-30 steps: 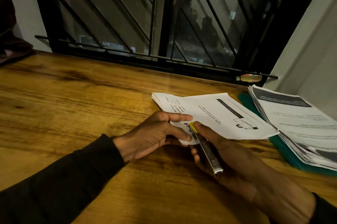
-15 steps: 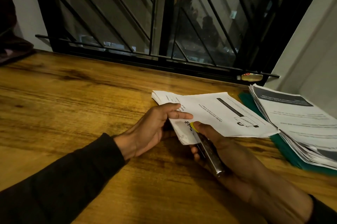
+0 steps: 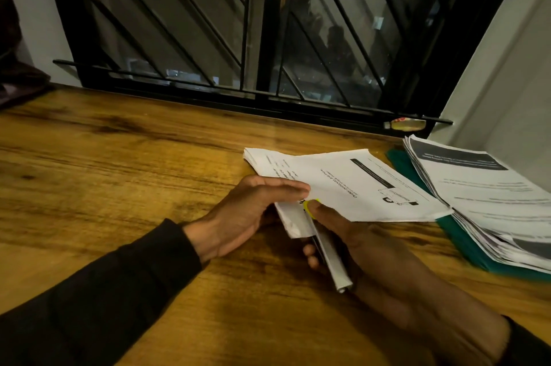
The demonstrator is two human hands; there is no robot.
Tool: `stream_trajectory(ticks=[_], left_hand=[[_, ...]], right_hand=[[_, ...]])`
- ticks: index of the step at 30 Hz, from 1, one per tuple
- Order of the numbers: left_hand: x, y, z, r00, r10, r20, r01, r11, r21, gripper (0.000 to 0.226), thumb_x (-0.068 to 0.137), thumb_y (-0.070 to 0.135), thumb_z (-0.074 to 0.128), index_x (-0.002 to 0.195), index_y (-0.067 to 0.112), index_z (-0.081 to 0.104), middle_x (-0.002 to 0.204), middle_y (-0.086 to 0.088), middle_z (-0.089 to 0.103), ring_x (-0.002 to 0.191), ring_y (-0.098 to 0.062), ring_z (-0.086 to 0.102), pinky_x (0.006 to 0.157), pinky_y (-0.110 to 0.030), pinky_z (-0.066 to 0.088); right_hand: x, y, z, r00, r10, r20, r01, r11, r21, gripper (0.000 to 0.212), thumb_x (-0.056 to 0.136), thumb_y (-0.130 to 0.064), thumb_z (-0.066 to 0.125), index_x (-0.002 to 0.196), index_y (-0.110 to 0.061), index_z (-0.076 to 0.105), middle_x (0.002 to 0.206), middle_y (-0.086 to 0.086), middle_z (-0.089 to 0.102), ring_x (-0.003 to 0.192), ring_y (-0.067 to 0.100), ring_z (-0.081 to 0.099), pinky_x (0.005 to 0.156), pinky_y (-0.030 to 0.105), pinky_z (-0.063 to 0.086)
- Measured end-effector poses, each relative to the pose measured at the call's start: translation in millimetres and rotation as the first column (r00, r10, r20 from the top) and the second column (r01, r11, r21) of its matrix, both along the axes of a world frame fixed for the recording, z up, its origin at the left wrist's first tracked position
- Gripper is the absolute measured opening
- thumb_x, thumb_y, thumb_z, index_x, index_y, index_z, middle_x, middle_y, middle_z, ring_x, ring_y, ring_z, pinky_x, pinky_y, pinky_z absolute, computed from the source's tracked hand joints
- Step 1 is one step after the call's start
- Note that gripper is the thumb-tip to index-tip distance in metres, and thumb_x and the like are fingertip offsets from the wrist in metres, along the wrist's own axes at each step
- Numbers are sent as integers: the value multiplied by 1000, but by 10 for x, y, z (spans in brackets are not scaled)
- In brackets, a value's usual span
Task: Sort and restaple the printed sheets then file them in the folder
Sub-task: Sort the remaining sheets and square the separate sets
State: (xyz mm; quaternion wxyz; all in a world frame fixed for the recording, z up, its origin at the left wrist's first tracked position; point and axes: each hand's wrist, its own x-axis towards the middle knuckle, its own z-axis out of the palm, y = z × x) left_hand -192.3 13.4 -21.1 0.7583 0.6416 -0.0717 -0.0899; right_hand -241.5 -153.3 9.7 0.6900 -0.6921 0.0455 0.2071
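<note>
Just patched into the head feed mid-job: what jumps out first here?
Two hands meet at the centre of the wooden table: the right hand grips a silver stapler against the corner of a white printed sheaf, which the left hand steadies. At right, a thick stack of printed sheets lies on a green folder.

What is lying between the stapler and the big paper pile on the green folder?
In the head view, the right hand gripping the stapler, then the sheets being stapled, which reach the pile on the folder.
</note>
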Motion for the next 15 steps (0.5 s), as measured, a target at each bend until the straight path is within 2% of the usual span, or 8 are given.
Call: stream_trajectory(ticks=[2,3,5,8,10,12,13,15], left_hand=[[12,20,-27,998,62,-4,-62,996,63,33,73,6,76,106,8,75,113,2,74,113,-16,65,108,-39,46],[20,40,-38,996,94,-1,-93,990,108,34,74,1,76,107,11,74,118,5,71,116,-15,63,107,-39,47],[25,63,-29,990,140,34,-144,967,212,39,76,-2,77,110,17,72,130,10,62,122,-12,56,106,-40,47],[15,89,6,964,208,164,-253,908,335,46,83,-1,73,120,24,60,129,11,59,110,-12,62,89,-44,58],[7,113,98,913,263,312,-358,883,304,53,88,-3,65,128,29,50,121,20,54,108,-14,64,79,-46,61],[4,137,271,808,298,508,-473,842,259,59,91,-4,60,134,32,42,120,26,47,106,-2,63,72,-34,63],[1,143,382,733,301,610,-537,807,247,60,91,-4,60,136,30,40,120,27,47,101,10,62,69,-23,60],[-11,113,652,569,320,758,-646,743,172,58,91,1,64,137,26,39,112,32,49,92,24,56,66,-8,54]], right_hand=[[-38,-107,63,984,173,44,-156,953,-261,44,69,-56,68,87,-16,76,84,9,74,68,19,65,68,29,50],[-60,-178,108,960,267,79,-205,870,-449,52,62,-65,65,89,-22,75,82,1,73,68,15,67,66,26,51],[-89,-366,173,884,443,149,-184,622,-761,70,49,-80,49,99,-37,71,88,-12,70,79,8,66,73,22,56],[-92,-658,169,816,565,123,-52,284,-957,85,51,-86,28,122,-46,52,113,-28,50,101,0,54,89,26,51],[-85,-825,134,804,583,113,-33,234,-972,69,70,-79,36,131,-48,43,121,-29,39,109,-1,47,94,24,48],[-63,-955,152,799,597,74,-85,234,-968,59,77,-71,48,132,-53,39,118,-30,37,108,-2,45,94,23,46],[-30,-976,196,802,595,57,-119,253,-960,56,75,-71,52,127,-57,40,115,-30,41,106,-1,47,91,23,46],[60,-987,324,841,511,179,-57,412,-909,51,69,-69,55,118,-56,47,116,-26,51,107,2,53,89,22,49]])
